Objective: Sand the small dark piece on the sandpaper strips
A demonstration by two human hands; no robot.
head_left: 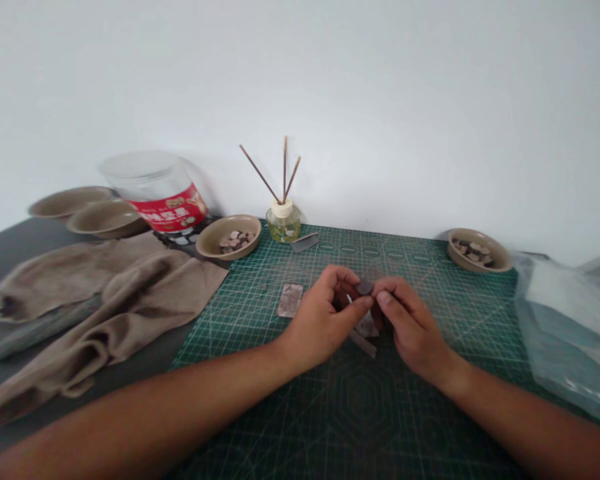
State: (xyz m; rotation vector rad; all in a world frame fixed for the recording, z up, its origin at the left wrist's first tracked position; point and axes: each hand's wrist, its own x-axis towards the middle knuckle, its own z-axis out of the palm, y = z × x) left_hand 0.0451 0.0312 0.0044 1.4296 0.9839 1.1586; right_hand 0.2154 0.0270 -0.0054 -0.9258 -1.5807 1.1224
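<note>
Above the green cutting mat (260,327), my left hand (330,313) pinches a small dark grey round disc (364,287) between thumb and fingers. My right hand (413,327) is closed too, its thumb and forefinger pressed together at the disc's right edge. Below the hands, partly covered by them, lie a greyish-brown flat piece (367,325) and a narrow grey strip (364,345). To the left of my left hand, a mottled brown rectangular piece (290,300) rests flat on the mat.
Bowls of small round pieces stand at back left (205,241) and back right (505,260). A reed diffuser (283,223) is beside a grey flat piece (305,243). Left are a red-labelled jar (167,210), more bowls (73,203) and brown leather-like sheets (145,300); right, a plastic bag (565,333).
</note>
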